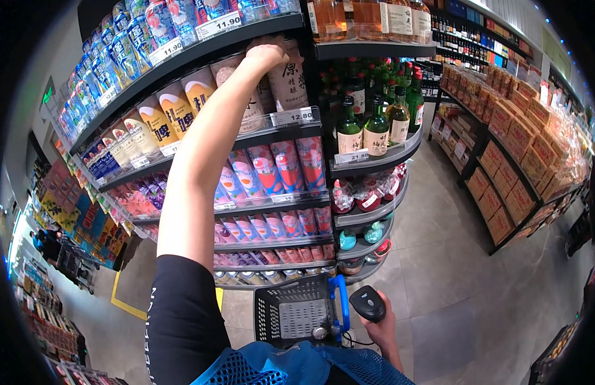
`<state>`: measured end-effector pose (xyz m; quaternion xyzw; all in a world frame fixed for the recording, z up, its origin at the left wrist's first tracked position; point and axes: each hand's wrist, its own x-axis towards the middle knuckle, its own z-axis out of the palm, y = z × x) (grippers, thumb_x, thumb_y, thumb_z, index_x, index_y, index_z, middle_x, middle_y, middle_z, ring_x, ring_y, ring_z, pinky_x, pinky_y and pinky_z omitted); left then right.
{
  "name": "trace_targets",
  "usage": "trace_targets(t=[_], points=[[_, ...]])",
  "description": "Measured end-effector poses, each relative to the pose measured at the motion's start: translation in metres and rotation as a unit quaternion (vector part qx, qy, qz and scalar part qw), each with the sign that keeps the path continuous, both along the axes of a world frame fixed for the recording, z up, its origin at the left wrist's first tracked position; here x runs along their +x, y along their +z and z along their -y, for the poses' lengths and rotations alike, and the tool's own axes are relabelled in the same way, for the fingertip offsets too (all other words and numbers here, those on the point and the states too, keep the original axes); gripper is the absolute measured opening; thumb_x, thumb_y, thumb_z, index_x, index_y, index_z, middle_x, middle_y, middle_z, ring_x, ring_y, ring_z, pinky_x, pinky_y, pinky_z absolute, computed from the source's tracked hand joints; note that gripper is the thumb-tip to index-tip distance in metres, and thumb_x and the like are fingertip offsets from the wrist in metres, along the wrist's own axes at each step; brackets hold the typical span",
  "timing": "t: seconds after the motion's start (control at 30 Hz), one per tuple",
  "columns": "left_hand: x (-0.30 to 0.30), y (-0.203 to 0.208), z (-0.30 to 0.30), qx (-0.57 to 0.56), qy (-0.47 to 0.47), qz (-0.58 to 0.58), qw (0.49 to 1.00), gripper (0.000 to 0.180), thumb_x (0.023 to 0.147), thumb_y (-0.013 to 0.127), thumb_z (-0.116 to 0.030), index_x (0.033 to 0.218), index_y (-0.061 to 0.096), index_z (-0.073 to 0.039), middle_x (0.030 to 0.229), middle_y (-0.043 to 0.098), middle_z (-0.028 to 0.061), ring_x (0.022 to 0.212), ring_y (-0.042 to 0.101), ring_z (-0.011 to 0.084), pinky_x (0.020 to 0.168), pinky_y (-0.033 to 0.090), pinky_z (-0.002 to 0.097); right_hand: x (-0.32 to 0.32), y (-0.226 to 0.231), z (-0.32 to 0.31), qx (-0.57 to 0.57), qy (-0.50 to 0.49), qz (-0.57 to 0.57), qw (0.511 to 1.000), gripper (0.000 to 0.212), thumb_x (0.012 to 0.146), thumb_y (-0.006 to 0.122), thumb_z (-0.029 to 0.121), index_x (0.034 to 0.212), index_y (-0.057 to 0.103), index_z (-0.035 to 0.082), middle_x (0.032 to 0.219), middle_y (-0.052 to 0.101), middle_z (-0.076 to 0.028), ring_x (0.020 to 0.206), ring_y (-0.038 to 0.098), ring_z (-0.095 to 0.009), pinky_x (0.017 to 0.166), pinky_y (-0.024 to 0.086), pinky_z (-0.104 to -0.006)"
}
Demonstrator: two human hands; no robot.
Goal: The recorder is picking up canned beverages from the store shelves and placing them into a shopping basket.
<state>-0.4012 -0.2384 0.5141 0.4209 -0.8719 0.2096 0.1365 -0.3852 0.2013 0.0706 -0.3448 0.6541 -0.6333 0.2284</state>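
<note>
My left arm stretches up across the shelves. At its end my left hand (267, 55) bends over the tops of some tall beige cans, just under the upper shelf board. Its fingers look curled, and their tips are hidden among the cans. Right beside it stands a beige can (289, 83) with dark lettering, behind the clear shelf lip and a price tag (292, 117). Low on the right, my right hand (382, 328) is wrapped round a black handheld barcode scanner (368, 303), to the right of the cart's blue handle.
A cart with a black basket (266, 314) and blue handle (343, 301) stands before the shelf. Blue cans (124, 54) fill the top shelf; pink and blue cans (288, 163) sit lower. Green bottles (375, 125) are on the rounded end shelf. Boxed goods (509, 138) line the right.
</note>
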Motion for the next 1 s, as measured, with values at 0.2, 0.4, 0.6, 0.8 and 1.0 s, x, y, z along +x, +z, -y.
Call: trace_targets(t=[0.2, 0.4, 0.6, 0.8, 1.0], points=[[-0.012, -0.014, 0.047, -0.13, -0.041, -0.063, 0.989, 0.049, 0.083, 0.047, -0.026, 0.13, 0.049, -0.012, 0.123, 0.057, 0.0202, 0.116, 0.054, 0.0349, 0.097, 0.044, 0.0414, 0.004, -0.007, -0.004, 0.007, 0.018, 0.005, 1.0, 0.071, 0.069, 0.071, 0.005, 0.133, 0.039, 0.0, 0.118, 0.059, -0.016, 0.107, 0.06, -0.022, 0.092, 0.046, -0.0336], [-0.021, -0.012, 0.024, -0.045, -0.023, -0.034, 0.998, 0.057, 0.081, 0.065, -0.047, 0.129, 0.051, -0.021, 0.13, 0.054, 0.013, 0.12, 0.052, 0.0284, 0.097, 0.045, 0.0399, 0.005, -0.006, -0.01, 0.01, 0.006, 0.005, 1.0, 0.072, 0.07, 0.071, -0.001, 0.134, 0.038, 0.002, 0.115, 0.06, -0.014, 0.104, 0.06, -0.019, 0.09, 0.047, -0.0317], [-0.032, -0.018, 0.052, -0.052, -0.003, -0.113, 0.992, 0.061, 0.076, 0.069, -0.05, 0.126, 0.053, -0.019, 0.125, 0.057, 0.0154, 0.117, 0.055, 0.0314, 0.095, 0.046, 0.0425, 0.005, -0.005, -0.013, 0.022, -0.006, -0.015, 1.0, 0.075, 0.067, 0.07, -0.003, 0.135, 0.039, 0.004, 0.116, 0.06, -0.016, 0.106, 0.06, -0.022, 0.091, 0.047, -0.0334], [-0.031, -0.017, 0.059, -0.041, -0.022, -0.116, 0.992, 0.06, 0.079, 0.067, -0.044, 0.13, 0.048, -0.019, 0.129, 0.054, 0.0174, 0.12, 0.053, 0.0328, 0.096, 0.045, 0.0455, 0.011, 0.002, -0.017, 0.026, -0.019, -0.009, 0.999, 0.074, 0.067, 0.07, -0.004, 0.134, 0.04, 0.005, 0.116, 0.06, -0.016, 0.106, 0.06, -0.022, 0.091, 0.047, -0.0334], [-0.029, -0.014, 0.055, -0.038, -0.008, -0.058, 0.998, 0.056, 0.083, 0.062, -0.038, 0.133, 0.045, -0.022, 0.131, 0.052, 0.0161, 0.121, 0.051, 0.0324, 0.097, 0.044, 0.0452, 0.015, -0.002, -0.024, 0.029, -0.025, 0.009, 0.999, 0.074, 0.07, 0.075, 0.004, 0.134, 0.039, 0.002, 0.115, 0.061, -0.018, 0.106, 0.061, -0.025, 0.09, 0.048, -0.0352]])
